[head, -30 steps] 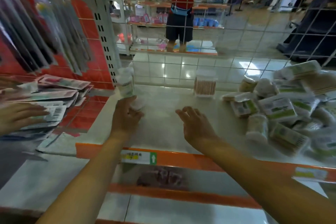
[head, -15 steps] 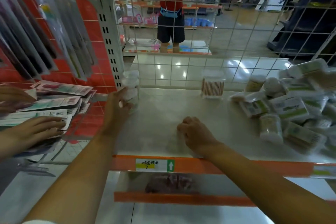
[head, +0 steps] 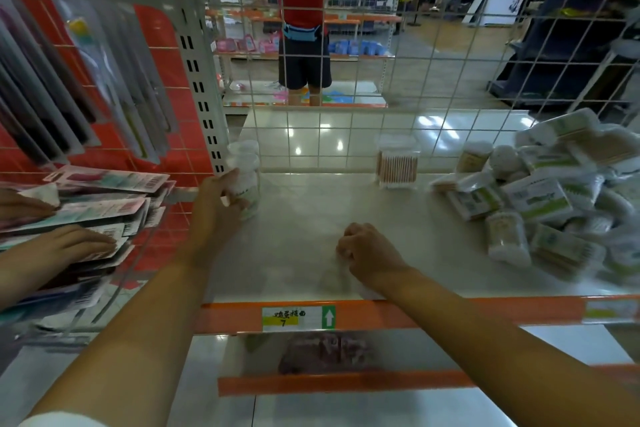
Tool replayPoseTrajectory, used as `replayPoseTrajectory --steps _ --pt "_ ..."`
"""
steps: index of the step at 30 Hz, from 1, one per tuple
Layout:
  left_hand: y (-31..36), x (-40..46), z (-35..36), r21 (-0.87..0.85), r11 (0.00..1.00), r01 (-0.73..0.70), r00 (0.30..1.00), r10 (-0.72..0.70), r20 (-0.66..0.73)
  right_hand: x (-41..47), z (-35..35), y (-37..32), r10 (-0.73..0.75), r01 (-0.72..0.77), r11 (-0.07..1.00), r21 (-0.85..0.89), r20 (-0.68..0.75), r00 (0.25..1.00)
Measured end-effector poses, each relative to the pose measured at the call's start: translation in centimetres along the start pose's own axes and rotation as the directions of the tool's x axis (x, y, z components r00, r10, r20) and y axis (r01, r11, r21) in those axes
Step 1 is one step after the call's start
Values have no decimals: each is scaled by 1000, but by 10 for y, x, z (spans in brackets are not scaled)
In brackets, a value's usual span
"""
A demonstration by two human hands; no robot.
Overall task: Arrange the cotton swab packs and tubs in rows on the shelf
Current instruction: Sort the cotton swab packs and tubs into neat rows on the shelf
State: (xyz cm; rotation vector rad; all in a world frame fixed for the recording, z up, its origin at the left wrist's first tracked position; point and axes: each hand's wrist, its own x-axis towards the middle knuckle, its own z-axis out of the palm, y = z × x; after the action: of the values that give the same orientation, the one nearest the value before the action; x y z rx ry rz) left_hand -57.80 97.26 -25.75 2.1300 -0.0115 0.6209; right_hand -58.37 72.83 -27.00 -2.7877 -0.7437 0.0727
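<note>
My left hand grips a clear round tub of cotton swabs standing at the back left corner of the white shelf, close in front of a second clear tub. My right hand rests as a fist on the shelf near its front edge and holds nothing. A square tub of wooden-stick swabs stands upright at the back middle. A loose heap of swab packs and tubs fills the shelf's right side.
A wire grid closes the shelf's back. Another person's hands press on carded packs in the bay to the left. An orange rail with a price label edges the front. A person stands in the far aisle.
My left hand carried the round tub back into the left corner and stood it there. My right hand drew back toward the front edge and curled into a fist.
</note>
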Motion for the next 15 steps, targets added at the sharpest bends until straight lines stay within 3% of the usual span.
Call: replayPoseTrajectory --steps 2,3,6,11,15 --pt "-1 -1 1 50 997 54 997 -57 50 -1 0 -1 6 -6 1000 -7 2 1000" --pt "4 0 0 42 997 67 998 -66 -14 -1 0 -1 8 -8 1000 -9 4 1000" --pt "-2 3 -2 142 986 93 996 -94 -4 -2 -1 -1 15 -15 1000 -2 12 1000" --pt "9 5 -4 237 971 31 999 -23 -35 -1 -1 -1 13 -13 1000 -13 20 1000" --pt "5 13 -5 316 940 128 992 -125 -30 -1 0 0 2 -1 1000 -20 14 1000"
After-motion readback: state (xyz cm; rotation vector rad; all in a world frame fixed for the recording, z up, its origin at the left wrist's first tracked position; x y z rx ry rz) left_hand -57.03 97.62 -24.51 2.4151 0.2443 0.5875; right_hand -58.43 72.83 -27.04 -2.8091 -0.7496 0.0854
